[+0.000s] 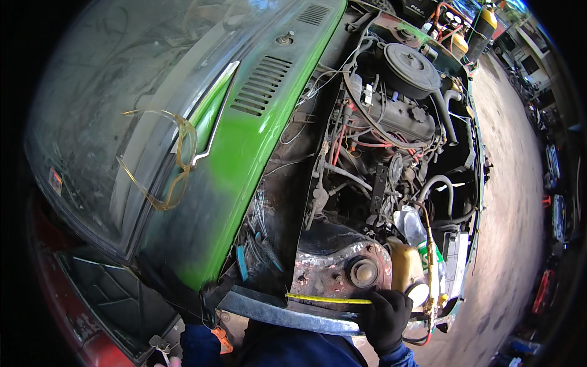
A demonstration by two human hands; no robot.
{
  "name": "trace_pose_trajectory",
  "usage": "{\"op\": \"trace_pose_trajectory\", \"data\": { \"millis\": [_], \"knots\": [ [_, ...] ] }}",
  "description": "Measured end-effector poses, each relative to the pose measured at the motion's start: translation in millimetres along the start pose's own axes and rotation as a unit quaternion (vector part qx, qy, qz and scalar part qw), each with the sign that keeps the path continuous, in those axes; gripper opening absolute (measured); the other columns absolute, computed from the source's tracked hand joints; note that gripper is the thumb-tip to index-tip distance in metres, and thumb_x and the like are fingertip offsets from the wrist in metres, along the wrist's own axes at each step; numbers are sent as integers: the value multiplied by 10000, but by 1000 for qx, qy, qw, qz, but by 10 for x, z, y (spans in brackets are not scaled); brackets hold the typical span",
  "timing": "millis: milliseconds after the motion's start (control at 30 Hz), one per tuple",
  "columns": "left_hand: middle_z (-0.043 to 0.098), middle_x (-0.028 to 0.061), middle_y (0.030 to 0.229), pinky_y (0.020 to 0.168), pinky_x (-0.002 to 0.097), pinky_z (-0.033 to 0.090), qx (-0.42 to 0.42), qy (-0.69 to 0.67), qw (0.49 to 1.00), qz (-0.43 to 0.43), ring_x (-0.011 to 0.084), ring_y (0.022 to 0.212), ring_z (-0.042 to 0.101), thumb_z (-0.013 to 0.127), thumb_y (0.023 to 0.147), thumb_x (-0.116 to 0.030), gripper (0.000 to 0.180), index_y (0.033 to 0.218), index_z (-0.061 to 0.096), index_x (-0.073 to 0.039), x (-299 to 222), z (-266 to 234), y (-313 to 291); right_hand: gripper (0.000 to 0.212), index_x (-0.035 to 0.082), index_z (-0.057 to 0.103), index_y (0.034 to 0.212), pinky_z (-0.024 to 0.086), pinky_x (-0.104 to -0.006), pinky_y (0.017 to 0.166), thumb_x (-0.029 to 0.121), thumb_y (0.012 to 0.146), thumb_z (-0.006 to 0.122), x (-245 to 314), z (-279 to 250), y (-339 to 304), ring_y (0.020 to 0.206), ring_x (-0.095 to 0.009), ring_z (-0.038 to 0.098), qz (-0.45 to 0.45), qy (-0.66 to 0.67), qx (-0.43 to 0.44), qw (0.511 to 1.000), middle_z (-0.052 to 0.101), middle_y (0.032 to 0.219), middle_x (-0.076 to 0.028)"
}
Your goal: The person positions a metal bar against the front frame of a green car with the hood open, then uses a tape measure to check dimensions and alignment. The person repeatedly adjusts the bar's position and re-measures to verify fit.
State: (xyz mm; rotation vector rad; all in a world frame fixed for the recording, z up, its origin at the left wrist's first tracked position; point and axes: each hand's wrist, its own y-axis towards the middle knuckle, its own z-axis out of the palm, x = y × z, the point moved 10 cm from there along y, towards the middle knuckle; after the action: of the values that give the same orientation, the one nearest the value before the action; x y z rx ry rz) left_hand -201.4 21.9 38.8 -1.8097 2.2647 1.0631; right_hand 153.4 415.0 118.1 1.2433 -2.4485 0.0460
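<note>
Fingers (379, 302) of right hand (387, 317) clamped on yellow strip (330, 300) near cream reservoir (402, 263), contents indistinct; those of left hand (194, 309) indiscernible.

The right hand (386, 315), in a black glove, is rising from the lower edge to the right of centre, its back facing the camera and its fingers curling inward in a closed grip. A blue right sleeve (398, 356) is covering the wrist below it. The left hand (193, 315) is sitting in deep shadow above a blue left sleeve (199, 345), its fingers blurring into the dark. Between the forearms, the navy-clad torso (293, 348) is showing.
</note>
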Motion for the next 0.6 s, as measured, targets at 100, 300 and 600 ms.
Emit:
{"op": "trace_pose_trajectory", "data": {
  "millis": [100, 300, 600],
  "knots": [
    [380, 251, 1817, 1404, 551, 202, -8, -24, 999, -33, 430, 1727, 263, 425, 1242, -489, 700, 1761, 401, -20, -50, -17, 4, 431, 171, 753, 1255, 502, -512, 965, 208, 847, 885, 23, -3, 30, 1091, -324, 696, -4, -7, -2, 1000, 722, 1173, -66],
    [408, 259, 1793, 1389, 598, 260, -16, 10, 998, 60, 466, 1689, 351, 462, 1227, -479, 662, 1754, 403, -82, -189, -79, -33, 457, 168, 752, 1272, 503, -503, 986, 213, 841, 896, 35, 28, 45, 1118, -322, 695, -7, -26, 2, 1000, 724, 1197, -67],
    [398, 310, 1779, 1330, 656, 367, 9, 34, 993, 116, 530, 1648, 403, 504, 1198, -532, 664, 1740, 412, -160, -249, -165, -90, 276, 64, 750, 1277, 538, -493, 1008, 252, 1078, 779, 17, 130, -16, 1149, -351, 679, -12, -32, 30, 999, 724, 1242, -123]
  ]
}}
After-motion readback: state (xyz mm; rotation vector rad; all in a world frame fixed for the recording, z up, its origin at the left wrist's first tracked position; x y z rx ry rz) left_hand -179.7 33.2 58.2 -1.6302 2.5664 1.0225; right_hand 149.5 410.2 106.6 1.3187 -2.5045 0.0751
